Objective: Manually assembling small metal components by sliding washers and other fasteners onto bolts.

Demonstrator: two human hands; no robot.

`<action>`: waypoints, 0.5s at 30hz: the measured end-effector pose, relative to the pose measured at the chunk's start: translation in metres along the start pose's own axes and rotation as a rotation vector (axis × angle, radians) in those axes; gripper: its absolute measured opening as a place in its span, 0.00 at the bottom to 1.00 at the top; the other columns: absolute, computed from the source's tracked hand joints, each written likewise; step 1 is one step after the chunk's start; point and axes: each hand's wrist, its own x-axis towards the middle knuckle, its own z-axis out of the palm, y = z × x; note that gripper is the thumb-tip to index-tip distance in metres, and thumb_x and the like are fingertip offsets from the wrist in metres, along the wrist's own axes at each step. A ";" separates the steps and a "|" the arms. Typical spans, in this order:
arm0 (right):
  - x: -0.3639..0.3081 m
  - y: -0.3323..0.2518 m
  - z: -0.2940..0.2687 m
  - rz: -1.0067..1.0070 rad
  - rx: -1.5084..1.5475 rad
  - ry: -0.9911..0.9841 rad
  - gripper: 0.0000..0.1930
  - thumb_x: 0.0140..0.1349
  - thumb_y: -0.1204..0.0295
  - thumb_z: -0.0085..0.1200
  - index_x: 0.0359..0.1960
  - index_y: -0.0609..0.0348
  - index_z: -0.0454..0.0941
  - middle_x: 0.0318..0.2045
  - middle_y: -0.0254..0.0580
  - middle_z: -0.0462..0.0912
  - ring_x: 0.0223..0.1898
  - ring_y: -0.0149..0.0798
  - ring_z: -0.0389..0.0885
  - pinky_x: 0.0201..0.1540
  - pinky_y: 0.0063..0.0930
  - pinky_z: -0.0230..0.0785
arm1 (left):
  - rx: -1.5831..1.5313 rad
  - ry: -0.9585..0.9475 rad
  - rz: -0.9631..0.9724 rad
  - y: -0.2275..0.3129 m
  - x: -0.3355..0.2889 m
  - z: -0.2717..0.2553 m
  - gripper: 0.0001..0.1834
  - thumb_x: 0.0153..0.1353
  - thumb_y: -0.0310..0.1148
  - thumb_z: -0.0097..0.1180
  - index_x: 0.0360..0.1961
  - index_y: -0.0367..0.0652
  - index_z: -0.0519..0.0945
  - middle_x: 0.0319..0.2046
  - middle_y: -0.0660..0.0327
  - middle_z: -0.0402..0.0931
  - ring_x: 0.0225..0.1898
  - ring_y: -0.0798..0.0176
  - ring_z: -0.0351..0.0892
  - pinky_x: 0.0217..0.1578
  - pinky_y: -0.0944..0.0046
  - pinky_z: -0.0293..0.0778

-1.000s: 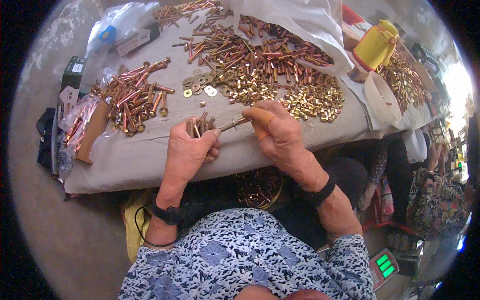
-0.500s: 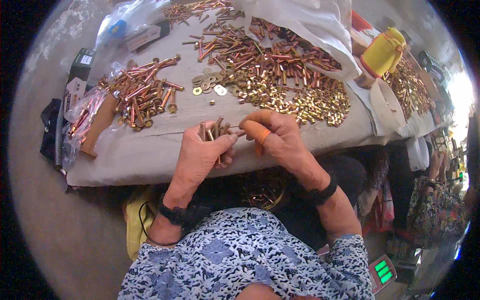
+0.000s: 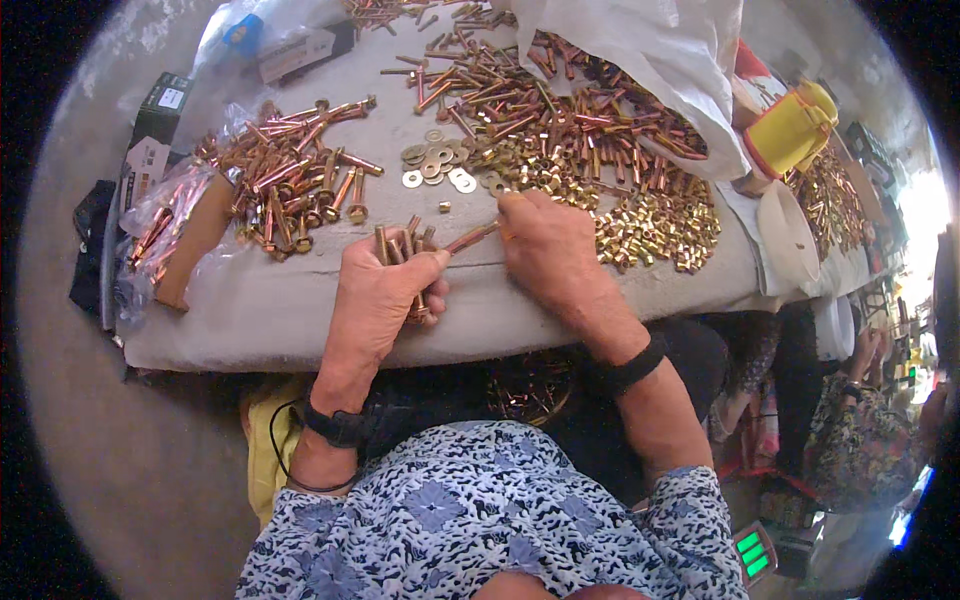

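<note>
My left hand point(image 3: 375, 285) is closed around several copper-coloured bolts point(image 3: 392, 248), their shanks sticking up past the fingers. Between its thumb and finger, one more bolt point(image 3: 470, 238) points toward my right hand. With its back turned up, my right hand point(image 3: 555, 255) has its fingers curled at that bolt's far end; whatever is pinched there is hidden. A pile of small gold nut-like pieces point(image 3: 655, 225) lies just right of this hand. Beyond the hands are flat washers point(image 3: 435, 160) and a single loose nut-like piece point(image 3: 444, 207).
A pile of flanged bolts point(image 3: 300, 180) sits left on the cloth-covered table point(image 3: 250, 320), beside a cardboard piece point(image 3: 195, 240). More bolts spill from a white sack point(image 3: 650, 50). At right stand a yellow jug point(image 3: 795, 125) and a white tub point(image 3: 785, 240). Another person's sleeve point(image 3: 860, 450) shows far right.
My right hand has rolled over, hiding the fingers that showed before, and sits slightly higher. My left hand has shifted left and down, with one bolt now plainly extended. The whole view has shifted slightly.
</note>
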 end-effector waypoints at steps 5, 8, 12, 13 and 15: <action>0.001 -0.004 0.000 0.113 -0.022 -0.022 0.06 0.52 0.70 0.50 0.27 0.59 0.71 0.25 0.47 0.77 0.23 0.49 0.78 0.25 0.39 0.71 | 0.040 -0.016 -0.011 0.000 0.001 0.000 0.08 0.53 0.30 0.58 0.27 0.36 0.74 0.18 0.61 0.73 0.14 0.73 0.72 0.12 0.74 0.68; 0.004 -0.006 -0.002 0.129 -0.053 -0.021 0.08 0.54 0.68 0.51 0.25 0.59 0.71 0.23 0.47 0.76 0.24 0.48 0.78 0.25 0.39 0.70 | 0.051 -0.029 0.001 0.001 0.001 0.000 0.08 0.53 0.30 0.58 0.27 0.36 0.74 0.17 0.61 0.73 0.15 0.73 0.72 0.12 0.74 0.67; -0.001 0.001 -0.009 0.097 0.052 0.073 0.09 0.54 0.67 0.51 0.23 0.59 0.71 0.21 0.47 0.76 0.23 0.49 0.78 0.24 0.42 0.69 | 0.032 -0.051 0.018 0.000 0.001 0.003 0.08 0.53 0.30 0.57 0.26 0.35 0.74 0.17 0.61 0.73 0.15 0.73 0.72 0.12 0.74 0.67; -0.002 0.001 -0.010 0.109 0.104 0.079 0.09 0.54 0.67 0.51 0.23 0.59 0.71 0.20 0.47 0.76 0.23 0.49 0.77 0.24 0.42 0.69 | 0.040 -0.044 0.023 -0.002 0.002 0.002 0.07 0.53 0.30 0.57 0.27 0.37 0.74 0.17 0.61 0.73 0.14 0.72 0.72 0.12 0.74 0.67; -0.008 -0.007 -0.018 0.084 0.141 0.098 0.09 0.54 0.67 0.51 0.23 0.59 0.71 0.20 0.47 0.76 0.24 0.49 0.77 0.25 0.43 0.69 | 0.055 -0.032 0.033 -0.004 0.002 0.000 0.07 0.53 0.30 0.56 0.27 0.39 0.73 0.16 0.61 0.72 0.14 0.71 0.71 0.13 0.72 0.67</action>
